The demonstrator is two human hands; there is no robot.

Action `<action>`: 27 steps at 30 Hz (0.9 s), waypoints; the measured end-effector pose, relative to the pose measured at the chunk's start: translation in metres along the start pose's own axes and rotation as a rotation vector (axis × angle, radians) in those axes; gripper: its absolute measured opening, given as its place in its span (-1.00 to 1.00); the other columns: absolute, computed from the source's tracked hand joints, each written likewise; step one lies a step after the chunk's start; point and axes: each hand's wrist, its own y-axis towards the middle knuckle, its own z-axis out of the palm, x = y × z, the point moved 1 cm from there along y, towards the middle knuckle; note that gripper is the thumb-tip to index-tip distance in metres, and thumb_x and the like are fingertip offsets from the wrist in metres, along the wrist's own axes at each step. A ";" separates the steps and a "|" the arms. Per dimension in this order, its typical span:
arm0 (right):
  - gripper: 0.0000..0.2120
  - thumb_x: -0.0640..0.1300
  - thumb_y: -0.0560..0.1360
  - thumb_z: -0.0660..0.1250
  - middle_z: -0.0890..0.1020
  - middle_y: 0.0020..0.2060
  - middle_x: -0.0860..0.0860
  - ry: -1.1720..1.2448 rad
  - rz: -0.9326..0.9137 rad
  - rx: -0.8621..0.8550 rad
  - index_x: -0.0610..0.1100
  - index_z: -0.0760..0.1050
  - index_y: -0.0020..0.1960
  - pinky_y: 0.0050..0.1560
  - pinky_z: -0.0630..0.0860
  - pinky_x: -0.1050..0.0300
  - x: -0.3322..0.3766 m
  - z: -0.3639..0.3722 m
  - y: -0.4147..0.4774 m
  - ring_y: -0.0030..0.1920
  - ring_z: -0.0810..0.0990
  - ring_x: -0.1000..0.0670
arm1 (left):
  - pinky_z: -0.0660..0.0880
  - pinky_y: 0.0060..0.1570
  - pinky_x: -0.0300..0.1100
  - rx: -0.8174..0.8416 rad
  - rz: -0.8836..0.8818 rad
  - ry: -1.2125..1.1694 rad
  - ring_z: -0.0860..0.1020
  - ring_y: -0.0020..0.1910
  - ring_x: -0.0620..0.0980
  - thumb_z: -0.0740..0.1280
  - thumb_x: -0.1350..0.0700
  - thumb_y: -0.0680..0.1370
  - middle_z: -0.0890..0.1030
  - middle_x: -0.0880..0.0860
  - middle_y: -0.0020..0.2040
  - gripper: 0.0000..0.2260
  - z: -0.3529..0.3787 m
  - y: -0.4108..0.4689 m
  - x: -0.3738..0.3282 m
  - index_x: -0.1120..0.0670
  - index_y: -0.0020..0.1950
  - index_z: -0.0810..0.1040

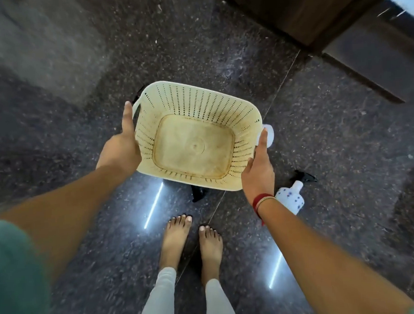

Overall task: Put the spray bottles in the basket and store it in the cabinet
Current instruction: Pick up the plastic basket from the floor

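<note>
Both hands share one grip on the basket (pixel 193 138): the left hand (pixel 122 147) is clamped on the left wall just below the handle, thumb laid along the rim, and the right hand (pixel 259 168) is pressed to the right wall, fingers wrapped underneath out of sight. Between the two palms the basket hangs in the air above the floor (pixel 55 116), its mouth tipped toward the camera, and its stained bottom is bare (not one bottle inside).

Just outside the right hand, beyond the wrist with its red bangle (pixel 260 203), a white spray bottle (pixel 291 198) with a black trigger lies on its side on the floor. Below the near edge of the basket a black nozzle (pixel 198 193) pokes out, probably a second sprayer, though its body is hidden. A pale round shape (pixel 269 134) shows past the right fingertips; I cannot tell what it is.

Farther off, up and to the right of the grip, stands dark wooden furniture (pixel 301 12), perhaps the cabinet.

As I judge it, the task has barely begun: loading the bottles and stowing the basket both remain.
</note>
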 end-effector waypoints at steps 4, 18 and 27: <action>-0.21 -0.31 0.56 0.11 0.53 0.29 -0.12 -0.006 -0.014 0.057 0.19 -0.23 0.56 0.12 0.51 -0.09 0.004 0.017 -0.016 0.08 0.59 -0.19 | 0.36 -0.33 -0.06 -0.006 -0.009 -0.025 0.45 -0.41 0.08 0.13 0.24 0.58 0.50 0.15 -0.36 -0.25 0.001 -0.019 0.032 -0.10 0.52 -0.35; -0.12 -0.28 0.54 0.23 0.54 0.36 -0.05 0.017 0.099 0.131 0.13 -0.31 0.56 0.27 0.47 0.03 0.012 0.072 -0.068 0.18 0.62 -0.12 | 0.36 -0.31 -0.06 0.009 -0.048 -0.001 0.43 -0.44 0.03 0.13 0.20 0.59 0.43 0.03 -0.43 -0.25 0.013 -0.048 0.108 -0.13 0.50 -0.38; -0.23 -0.27 0.50 0.27 0.65 0.09 -0.15 0.044 0.155 0.215 0.05 -0.04 0.57 0.12 0.56 -0.07 0.006 0.146 -0.113 0.07 0.63 -0.21 | 0.41 -0.25 -0.01 0.017 -0.062 0.067 0.48 -0.36 0.16 0.12 0.18 0.60 0.52 0.18 -0.34 -0.28 0.025 -0.056 0.192 -0.17 0.50 -0.35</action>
